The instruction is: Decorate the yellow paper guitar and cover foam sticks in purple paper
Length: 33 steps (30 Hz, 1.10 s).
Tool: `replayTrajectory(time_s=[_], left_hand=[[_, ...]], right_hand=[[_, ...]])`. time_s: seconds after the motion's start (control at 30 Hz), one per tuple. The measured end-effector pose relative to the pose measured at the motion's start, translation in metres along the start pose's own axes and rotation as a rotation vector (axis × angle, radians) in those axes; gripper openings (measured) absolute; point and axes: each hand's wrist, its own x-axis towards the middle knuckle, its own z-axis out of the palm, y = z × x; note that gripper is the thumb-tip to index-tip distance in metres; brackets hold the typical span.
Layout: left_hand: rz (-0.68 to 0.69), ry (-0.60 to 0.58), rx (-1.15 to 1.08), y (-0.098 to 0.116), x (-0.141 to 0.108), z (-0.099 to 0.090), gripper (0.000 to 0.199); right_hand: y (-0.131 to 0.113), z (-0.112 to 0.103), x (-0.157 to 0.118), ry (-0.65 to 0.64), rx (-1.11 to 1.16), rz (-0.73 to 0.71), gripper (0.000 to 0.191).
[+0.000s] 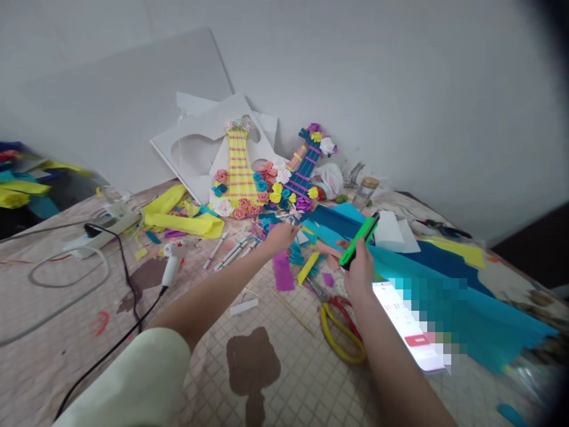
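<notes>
Pale green sleeve (pixel 133 373) fills the near L corner, w/ the bare L arm stretched out from it across the tile-patterned table cover (pixel 208 362). L hand (pixel 281 237) is at the far end, low among paper scraps at the foot of two flower-trimmed guitar shapes: a yellow one (pixel 237 166) and a blue one (pixel 304 169). L fingers are bent inward; can't make out if anything's pinched btwn them, tips too small & partly hidden.

R hand (pixel 361 270) is wrapped round a green-and-black tool (pixel 362 237), poss. a craft knife; no blade visible. Tool sits tilted, raised over the scraps, near the teal paper (pixel 493 320).

Step in hand, judging by pose: L picks about in the scraps while R keeps hold of the tool. Next move prob. calls for a sure fingertip grip on one small pc, w/ the tool's tip kept away from L fingers.

Nearby: yellow-and-red-handled scissors (pixel 326 327) just L of the R forearm, lit phone (pixel 409 325) on its other side; markers (pixel 231 252) and white glue gun (pixel 172 261) L of the scraps, purple strip (pixel 283 271) just below L hand.
</notes>
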Motion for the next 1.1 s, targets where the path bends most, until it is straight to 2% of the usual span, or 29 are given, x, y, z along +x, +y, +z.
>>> replayTrajectory(time_s=[0.13,0.3,0.43,0.53,0.63,0.8,0.97,1.1], left_hand=[[0.064,-0.020,0.025,-0.015,-0.024,-0.017,0.029],[0.118,-0.137,0.009,-0.037,-0.096,-0.036,0.024],[0.101,-0.223,-0.042,-0.048,-0.159,-0.037,0.020],[0.069,-0.250,-0.107,-0.054,-0.186,-0.031,0.016],[0.033,-0.246,-0.215,-0.059,-0.194,-0.026,0.017],[-0.053,-0.194,-0.512,-0.057,-0.182,-0.026,0.009],[-0.151,-0.078,-0.929,-0.044,-0.162,-0.023,0.027],[-0.208,0.040,-1.196,-0.035,-0.158,-0.015,0.033]], right_hand=[[0.003,0.002,-0.002,-0.074,-0.003,-0.014,0.033],[0.009,0.007,-0.007,-0.200,-0.015,-0.108,0.029],[0.016,0.009,-0.012,-0.289,-0.058,-0.156,0.026],[0.020,0.011,-0.016,-0.364,-0.073,-0.160,0.024],[0.021,0.014,-0.021,-0.435,-0.061,-0.140,0.023],[0.015,0.021,-0.036,-0.518,-0.034,-0.061,0.026],[0.009,0.033,-0.058,-0.562,-0.017,0.046,0.031],[0.012,0.040,-0.080,-0.620,-0.040,0.131,0.030]])
